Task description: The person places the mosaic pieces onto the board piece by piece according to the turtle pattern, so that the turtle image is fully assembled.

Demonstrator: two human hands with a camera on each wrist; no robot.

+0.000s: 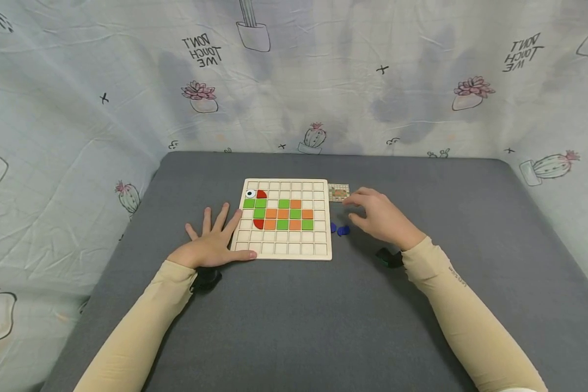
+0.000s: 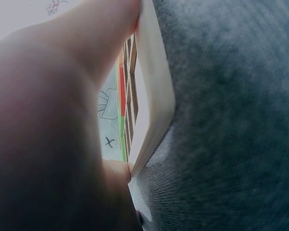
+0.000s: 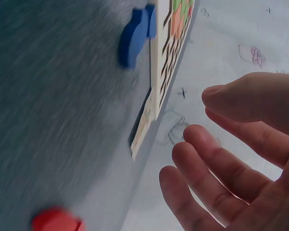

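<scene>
A square wooden grid board (image 1: pixel 284 249) bears green, orange and red pieces and a black-and-white eye piece (image 1: pixel 250 194). My left hand (image 1: pixel 208 245) spreads its fingers at the board's left side, its thumb along the near edge. Right of the board, my right hand (image 1: pixel 379 215) hovers with loosely bent fingers, nothing between them in the right wrist view. Nearest to it are a small pattern card (image 1: pixel 339 193) beside the board's far right corner and blue pieces (image 1: pixel 343 231) by the right edge. A red piece (image 3: pixel 58 220) appears only in the right wrist view.
A grey cloth-covered table (image 1: pixel 294 316) stretches around the board. Behind it and along the sides hangs a pale curtain (image 1: pixel 343 71) printed with cacti and potted plants. A dark wrist device (image 1: pixel 389 258) sits under the right cuff, another (image 1: pixel 207 280) under the left.
</scene>
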